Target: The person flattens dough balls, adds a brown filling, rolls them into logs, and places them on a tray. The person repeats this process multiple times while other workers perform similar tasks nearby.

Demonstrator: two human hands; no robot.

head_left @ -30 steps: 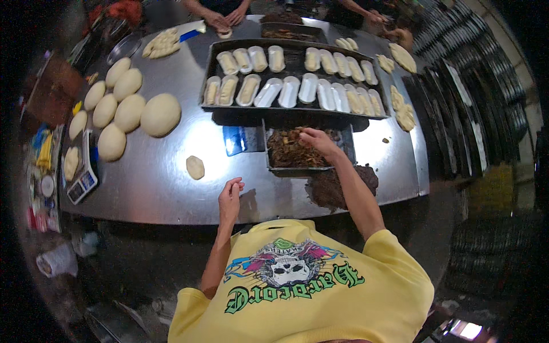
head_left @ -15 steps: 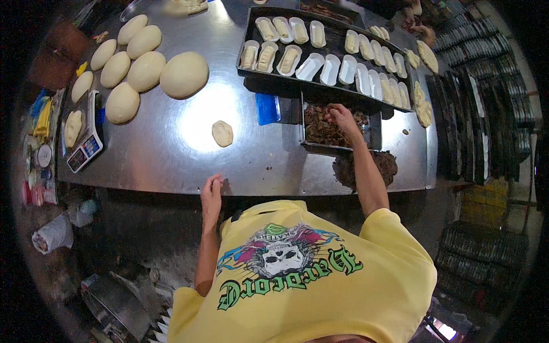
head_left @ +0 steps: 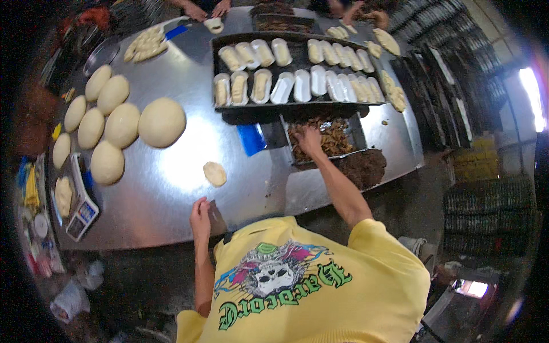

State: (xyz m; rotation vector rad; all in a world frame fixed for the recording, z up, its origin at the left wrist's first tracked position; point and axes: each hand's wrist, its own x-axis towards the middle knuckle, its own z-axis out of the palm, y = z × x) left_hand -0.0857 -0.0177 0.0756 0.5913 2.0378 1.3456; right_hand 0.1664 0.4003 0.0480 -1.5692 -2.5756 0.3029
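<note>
My right hand (head_left: pixel 309 140) reaches into a rectangular metal tray (head_left: pixel 361 135) of crumbly brown filling (head_left: pixel 334 139). Its fingers are curled into the filling, and the tips are partly hidden. My left hand (head_left: pixel 200 215) is held by the table's front edge with its fingers loosely bent and a little apart, holding nothing. A flat oval piece of dough (head_left: pixel 215 174) lies on the metal table just beyond it. Between that dough and the filling tray is a blue scraper (head_left: pixel 252 139).
Behind the filling stands a large black tray (head_left: pixel 291 106) of white paper cups, some holding dough. A brown mound (head_left: pixel 365 168) sits right of my forearm. Large dough balls (head_left: pixel 162 122) and a scale (head_left: pixel 83 214) are at left. Other people's hands (head_left: pixel 221 8) work at the far edge.
The whole view has shifted and tilted, so more of the table's far side shows. My right hand has moved leftward and lower within the filling tray. My left hand remains near the table edge.
</note>
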